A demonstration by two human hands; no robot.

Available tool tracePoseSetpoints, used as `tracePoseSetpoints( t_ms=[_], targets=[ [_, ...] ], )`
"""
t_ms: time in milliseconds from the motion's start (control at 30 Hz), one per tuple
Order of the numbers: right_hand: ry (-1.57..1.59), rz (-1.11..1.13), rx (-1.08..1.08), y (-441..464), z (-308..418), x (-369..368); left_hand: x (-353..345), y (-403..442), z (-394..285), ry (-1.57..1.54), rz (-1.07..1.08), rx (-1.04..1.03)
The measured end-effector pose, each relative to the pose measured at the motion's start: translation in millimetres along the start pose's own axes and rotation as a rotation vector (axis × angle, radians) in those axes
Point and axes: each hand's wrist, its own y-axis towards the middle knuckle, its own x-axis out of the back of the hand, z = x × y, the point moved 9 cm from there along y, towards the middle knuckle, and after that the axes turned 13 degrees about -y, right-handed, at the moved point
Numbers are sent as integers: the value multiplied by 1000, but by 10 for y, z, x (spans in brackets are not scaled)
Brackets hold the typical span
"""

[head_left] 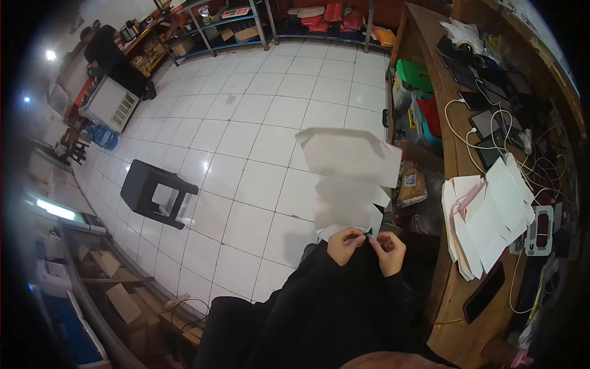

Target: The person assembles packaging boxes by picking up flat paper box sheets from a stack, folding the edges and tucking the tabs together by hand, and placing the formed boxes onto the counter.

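Both hands are close together over the lap, fingertips pinched at a small dark green piece [368,235]. My left hand [345,245] grips its left side between thumb and fingers. My right hand [388,251] pinches at its right side, with the other fingers curled. Just beyond the hands lies a pale sheet [345,203], with a larger creased white sheet [350,154] farther out. A dark bit shows at the near sheet's right edge. What the sheets rest on is hidden.
A wooden counter [441,307] on the right holds stacked papers [485,215], a phone [484,293] and tangled cables. Bins [413,77] stand beneath it. A black stool [158,192] is on the tiled floor at left. A person [114,58] stands at the back left.
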Motion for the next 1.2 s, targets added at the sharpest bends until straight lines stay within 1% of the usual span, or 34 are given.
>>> tracePoseSetpoints(
  t_ms=[33,100,133,167,233,267,300,333,400,533,600,633,667,700,733,767,800,833,867,900,933,967,1000,1033,1100,1167,1200],
  targets=[
    [3,-5,-3,6,13,3,-3,12,3,-50,19,17],
    [161,38,-21,29,50,-43,16,29,28,-96,45,38],
    [164,30,-25,34,51,-48,30,31,76,-138,67,60],
    [133,41,-9,35,67,-65,38,27,120,-179,89,84],
    [102,43,1,43,104,-85,92,25,142,-160,90,124],
    [16,35,39,43,168,-89,117,17,166,-142,84,158],
    [-72,29,78,44,220,-92,107,11,150,-141,88,164],
    [-71,25,73,42,212,-95,87,-3,102,-194,92,147],
    [-184,67,94,39,209,-158,79,-19,58,-244,96,132],
    [-165,85,131,27,239,-223,153,-30,44,-205,42,119],
    [-182,145,307,29,425,-304,177,-45,18,-206,20,123],
    [-181,144,306,22,476,-331,223,-53,21,-279,-43,163],
    [-242,91,381,-16,616,-340,252,-64,23,-352,-107,202],
    [-303,36,458,-46,742,-351,220,-70,-26,-351,-106,202],
    [-374,32,496,-49,767,-396,202,-92,-59,-385,-141,221],
    [-373,30,497,-42,727,-451,193,-111,-85,-418,-176,238],
    [-165,13,354,31,621,-450,162,-139,-100,-417,-174,236],
    [44,0,209,72,516,-452,95,-164,-260,-196,-88,68],
    [79,-20,172,97,514,-406,2,-211,-431,26,-3,-98],
    [83,-17,172,143,522,-416,-1,-238,-507,30,-7,-98],
    [105,-71,145,188,492,-359,-160,-303,-751,511,108,-302],
    [128,-125,117,217,458,-299,-341,-399,-849,995,226,-499],
    [56,-132,110,249,466,-278,-234,-440,-867,1034,131,-528],
    [59,-132,113,270,502,-281,-171,-486,-860,1038,130,-531],
    [52,-49,33,284,557,-352,175,-484,-872,946,-44,-335],
    [280,77,113,226,862,-530,393,-440,-1125,876,-245,-151],
    [58,175,331,138,1206,-589,534,-429,-1094,450,-292,-31]
  ],
)
